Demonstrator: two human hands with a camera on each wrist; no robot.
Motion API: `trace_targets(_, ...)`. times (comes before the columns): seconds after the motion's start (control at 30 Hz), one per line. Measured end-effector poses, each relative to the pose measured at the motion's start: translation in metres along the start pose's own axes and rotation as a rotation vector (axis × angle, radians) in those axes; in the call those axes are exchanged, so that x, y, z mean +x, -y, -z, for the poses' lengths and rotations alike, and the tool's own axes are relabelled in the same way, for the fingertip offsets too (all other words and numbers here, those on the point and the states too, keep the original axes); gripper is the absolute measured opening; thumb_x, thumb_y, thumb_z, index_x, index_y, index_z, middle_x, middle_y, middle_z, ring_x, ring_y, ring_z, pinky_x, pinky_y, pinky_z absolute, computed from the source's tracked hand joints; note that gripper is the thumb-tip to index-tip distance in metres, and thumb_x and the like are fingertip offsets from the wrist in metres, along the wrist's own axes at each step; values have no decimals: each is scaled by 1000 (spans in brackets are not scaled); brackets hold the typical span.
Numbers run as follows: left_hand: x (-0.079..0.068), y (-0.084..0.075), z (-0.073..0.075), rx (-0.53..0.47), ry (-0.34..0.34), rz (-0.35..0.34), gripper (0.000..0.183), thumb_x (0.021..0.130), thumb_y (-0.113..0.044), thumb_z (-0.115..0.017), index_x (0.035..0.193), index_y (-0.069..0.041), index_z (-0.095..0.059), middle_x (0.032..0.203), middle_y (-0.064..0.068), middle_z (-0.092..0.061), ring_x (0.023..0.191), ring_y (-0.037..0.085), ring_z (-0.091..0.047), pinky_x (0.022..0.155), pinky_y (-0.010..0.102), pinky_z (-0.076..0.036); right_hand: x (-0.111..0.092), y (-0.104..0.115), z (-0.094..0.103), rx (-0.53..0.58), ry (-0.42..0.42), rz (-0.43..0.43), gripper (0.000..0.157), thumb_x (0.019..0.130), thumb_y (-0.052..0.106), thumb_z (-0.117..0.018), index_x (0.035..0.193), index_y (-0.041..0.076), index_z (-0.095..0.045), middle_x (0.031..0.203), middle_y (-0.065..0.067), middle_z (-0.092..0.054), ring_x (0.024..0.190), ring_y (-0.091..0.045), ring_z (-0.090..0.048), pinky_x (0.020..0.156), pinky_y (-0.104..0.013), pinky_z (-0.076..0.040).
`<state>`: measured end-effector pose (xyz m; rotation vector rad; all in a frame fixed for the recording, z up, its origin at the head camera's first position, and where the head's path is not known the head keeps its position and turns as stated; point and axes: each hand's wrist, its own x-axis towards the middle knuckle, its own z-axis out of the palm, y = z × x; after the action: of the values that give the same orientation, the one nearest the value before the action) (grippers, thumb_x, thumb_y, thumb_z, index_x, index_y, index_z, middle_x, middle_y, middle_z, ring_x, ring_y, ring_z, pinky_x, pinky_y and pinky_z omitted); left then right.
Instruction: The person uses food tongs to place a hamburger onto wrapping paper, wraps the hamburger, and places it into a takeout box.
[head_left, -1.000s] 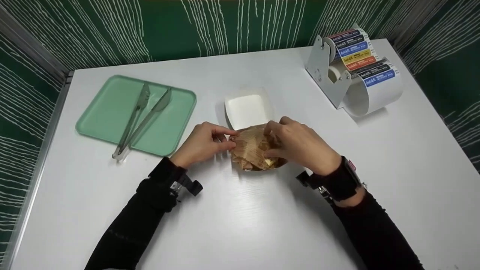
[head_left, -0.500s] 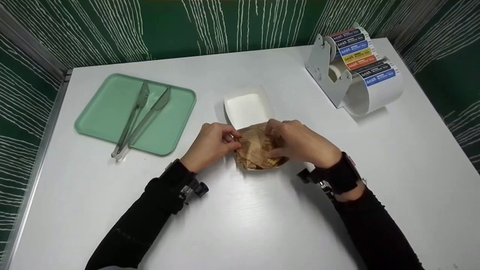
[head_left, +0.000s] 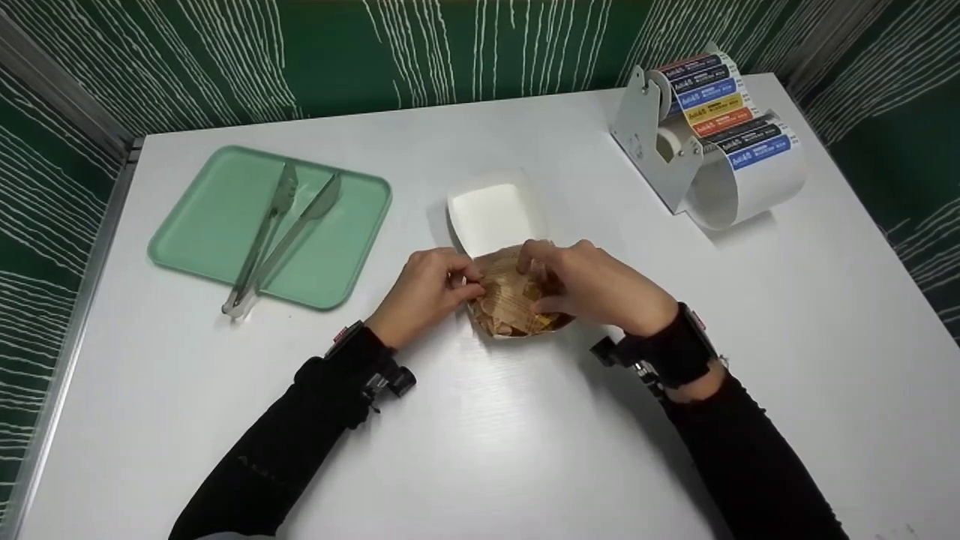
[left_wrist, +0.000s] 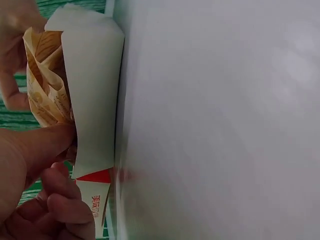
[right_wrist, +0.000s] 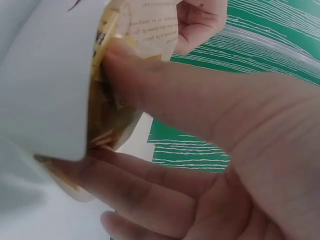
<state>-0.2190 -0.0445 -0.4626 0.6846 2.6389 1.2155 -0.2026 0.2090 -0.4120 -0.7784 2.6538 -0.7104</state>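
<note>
A burger wrapped in brown printed paper sits in the near half of a white burger box, whose lid lies folded back behind it. My left hand pinches the wrapper's left edge, by the box's side wall. From the right, my right hand grips the wrapped burger, index finger on top and thumb nearer me. In the right wrist view, the thumb presses beside a yellow label on the paper, and the other fingers reach along the box's far side. What lies inside the paper is hidden.
At the left, metal tongs rest on a green tray, handle end past its near edge. A label dispenser with a strip of coloured labels stands at the back right. White table surrounds everything.
My left hand has moved slightly right, its fingertips further over the wrapper's left edge. My right index finger has shifted a little left across the paper. The wrapper looks flatter at its near left.
</note>
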Motion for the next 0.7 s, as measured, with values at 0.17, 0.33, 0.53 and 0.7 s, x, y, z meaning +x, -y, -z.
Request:
trace_targets(0.17,1,-1,1,34,-9,52,9,93,-17,-85,87,-11,-81,80,2,-76,72,13,-55,76,30,-42,-1,2,1,25,22,17,34,92,7,-83,120,8,-65,98,-6,-75,80,-17,-66,73,-35,-58)
trace_targets(0.33,1,-3,1,71,-29,99,9,91,-19,-87,85,-14,-83,74,-1,-74,71,14,-54,76,31,-41,0,8,-5,45,-15,28,47,97,30,-83,134,9,-65,82,-1,-66,65,-11,-56,61,-28,-48)
trace_targets(0.53,0,-4,-2,94,-49,90,11,92,-19,-86,83,-14,-82,68,-1,-68,66,12,-52,71,30,-40,3,22,-24,-13,-156,1,72,82,43,-93,138,6,-67,89,-6,-69,75,-19,-61,68,-36,-52)
trace_targets(0.7,0,0,1,-7,17,86,6,94,-13,-84,89,-10,-83,77,2,-74,67,8,-55,67,24,-43,3,28,-33,-92,-208,-34,59,77,39,-98,112,3,-68,90,-11,-69,75,-26,-63,66,-42,-53)
